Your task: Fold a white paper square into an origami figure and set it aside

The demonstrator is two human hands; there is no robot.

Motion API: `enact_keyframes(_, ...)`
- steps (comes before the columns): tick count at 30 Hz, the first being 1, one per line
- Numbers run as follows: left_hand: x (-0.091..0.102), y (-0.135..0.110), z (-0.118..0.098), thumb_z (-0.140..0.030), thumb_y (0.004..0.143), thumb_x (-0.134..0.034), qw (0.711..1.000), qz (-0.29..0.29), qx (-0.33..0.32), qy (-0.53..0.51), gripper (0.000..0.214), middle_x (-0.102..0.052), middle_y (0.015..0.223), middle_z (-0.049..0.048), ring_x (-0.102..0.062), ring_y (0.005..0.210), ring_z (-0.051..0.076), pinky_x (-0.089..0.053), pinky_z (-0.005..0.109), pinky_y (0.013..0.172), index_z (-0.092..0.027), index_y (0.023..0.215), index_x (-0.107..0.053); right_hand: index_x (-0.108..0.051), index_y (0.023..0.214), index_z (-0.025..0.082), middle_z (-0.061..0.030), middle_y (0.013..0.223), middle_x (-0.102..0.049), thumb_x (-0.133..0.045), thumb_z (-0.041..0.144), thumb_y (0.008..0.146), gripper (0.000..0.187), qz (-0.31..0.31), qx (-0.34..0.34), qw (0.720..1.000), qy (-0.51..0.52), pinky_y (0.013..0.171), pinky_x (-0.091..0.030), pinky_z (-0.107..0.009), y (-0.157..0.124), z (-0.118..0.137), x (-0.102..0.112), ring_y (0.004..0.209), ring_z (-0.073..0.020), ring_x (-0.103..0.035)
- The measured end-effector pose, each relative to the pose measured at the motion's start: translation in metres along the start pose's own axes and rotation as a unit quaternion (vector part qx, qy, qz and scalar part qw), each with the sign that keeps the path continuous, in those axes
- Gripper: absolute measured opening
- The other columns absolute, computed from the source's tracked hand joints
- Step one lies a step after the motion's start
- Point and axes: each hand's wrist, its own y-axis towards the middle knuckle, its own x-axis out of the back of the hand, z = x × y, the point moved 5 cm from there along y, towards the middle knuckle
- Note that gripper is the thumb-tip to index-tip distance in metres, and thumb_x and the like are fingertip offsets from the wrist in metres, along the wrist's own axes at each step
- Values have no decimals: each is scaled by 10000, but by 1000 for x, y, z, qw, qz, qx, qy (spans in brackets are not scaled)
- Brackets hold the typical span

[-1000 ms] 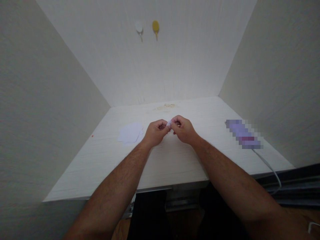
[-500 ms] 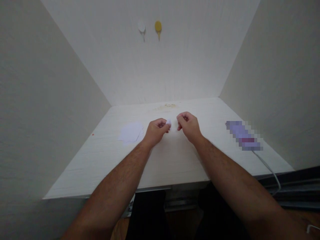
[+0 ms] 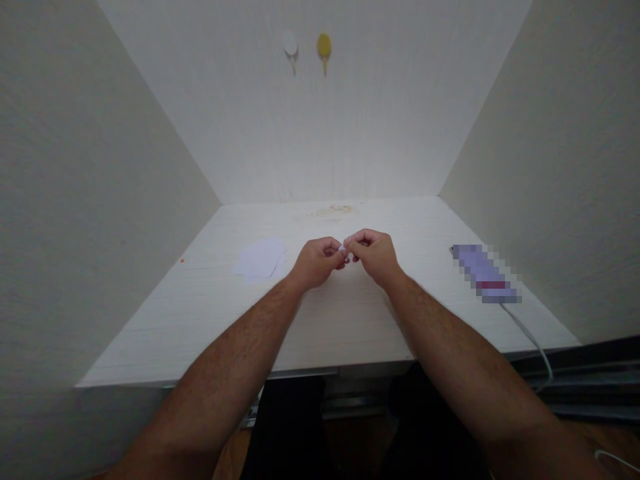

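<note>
Between my fingertips is a small white piece of paper (image 3: 343,248), mostly covered by the fingers. My left hand (image 3: 319,262) pinches it from the left, thumb toward me. From the other side my right hand (image 3: 374,255) closes thumb and fingers at the paper's right edge, and the two hands' fingertips meet there. Both hands are just above the middle of the white table (image 3: 345,327). Left of my left hand, several white paper sheets (image 3: 261,259) lie loosely overlapped on the tabletop.
A blurred-out, phone-like device (image 3: 483,273) lies at the right, its white cable (image 3: 527,333) running over the front edge. A white hook (image 3: 290,44) and a yellow hook (image 3: 324,45) are on the back wall. Side panels enclose the table. A small red speck (image 3: 182,261) lies far left.
My right hand has moved left, closing the gap to my left hand, and its fingers now meet the paper. The view has shifted slightly.
</note>
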Motion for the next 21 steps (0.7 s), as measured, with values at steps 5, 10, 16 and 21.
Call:
enact_keyframes(5, -1, 1, -5, -299, 803, -628, 999, -20, -13, 36, 171, -693, 663, 43, -607, 521, 97, -458, 197, 490, -143, 735, -614, -662, 684, 170, 18, 532, -602, -664, 297, 711, 131, -54, 29, 997, -48, 452, -395, -229, -1, 3, 3, 463, -97, -507)
enact_keyframes(10, -4, 0, -2, -307, 795, -654, 999, -52, -2, -7, 185, -695, 655, 57, -646, 571, 115, -496, 206, 527, -131, 742, -633, -649, 696, 169, 19, 528, -592, -648, 319, 726, 153, -43, 14, 996, -73, 444, -402, -226, -2, 2, 1, 454, -98, -508)
enact_keyframes(16, -9, -2, -2, -320, 780, -696, 996, -13, 17, -83, 231, -692, 644, 57, -628, 531, 96, -493, 192, 504, -125, 700, -602, -650, 693, 168, 12, 554, -617, -666, 282, 709, 116, -2, 24, 998, -66, 469, -427, -233, -2, 5, 1, 480, -107, -547)
enact_keyframes(21, -7, -2, -6, -271, 805, -648, 998, -10, 5, -59, 163, -687, 642, 46, -602, 497, 91, -459, 187, 467, -133, 731, -602, -664, 695, 176, 18, 547, -600, -676, 333, 728, 161, -25, 36, 997, -57, 476, -420, -244, -1, 5, 5, 484, -106, -525)
